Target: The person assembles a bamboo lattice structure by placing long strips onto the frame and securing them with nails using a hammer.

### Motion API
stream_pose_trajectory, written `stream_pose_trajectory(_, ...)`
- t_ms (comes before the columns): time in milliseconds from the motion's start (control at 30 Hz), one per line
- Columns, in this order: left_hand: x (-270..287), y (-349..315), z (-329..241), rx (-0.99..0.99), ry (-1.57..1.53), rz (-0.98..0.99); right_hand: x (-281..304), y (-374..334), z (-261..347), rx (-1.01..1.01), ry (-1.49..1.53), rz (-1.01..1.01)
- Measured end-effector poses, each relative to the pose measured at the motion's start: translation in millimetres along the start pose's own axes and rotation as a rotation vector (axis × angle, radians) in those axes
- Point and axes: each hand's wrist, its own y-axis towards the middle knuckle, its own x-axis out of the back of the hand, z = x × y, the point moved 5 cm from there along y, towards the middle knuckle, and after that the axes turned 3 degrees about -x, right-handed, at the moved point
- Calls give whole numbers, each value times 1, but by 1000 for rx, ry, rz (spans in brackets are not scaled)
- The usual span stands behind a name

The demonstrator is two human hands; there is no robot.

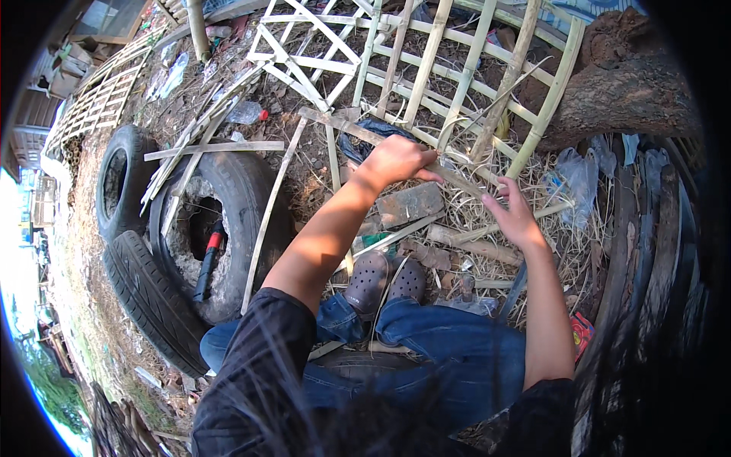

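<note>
My left hand (392, 161) is closed around a long flat bamboo strip (335, 122), which slants from upper left down to the right. The strip's right end sits between the thumb and fingers of my right hand (516, 215); the palm side is partly hidden. Beyond my hands lies a woven bamboo lattice panel (426, 57) with open square gaps. Thin pale shavings (476, 171) litter the ground beneath the strip. A brick (411, 205) and a short bamboo piece (480, 245) lie just in front of my feet.
To the left are several old tires (255, 194); a knife-like tool with a red and black handle (209, 259) rests in one. Loose bamboo strips (198, 129) lean across it. A thick log (624, 99) and a clear plastic bag (576, 183) are on the right.
</note>
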Motion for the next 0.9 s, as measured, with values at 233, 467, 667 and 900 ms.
stream_pose_trajectory(233,-6,-25,16,255,-12,-88,-13,6,17,130,-264,4)
stream_pose_trajectory(467,53,-198,31,1134,276,-5,-16,12,-29,29,-243,32)
stream_pose_trajectory(667,45,-289,-4,1335,-273,189,-37,27,-32,135,-152,97)
stream_pose_trajectory(900,-9,-305,15,1262,-445,39,-101,10,-65,-74,-79,216)
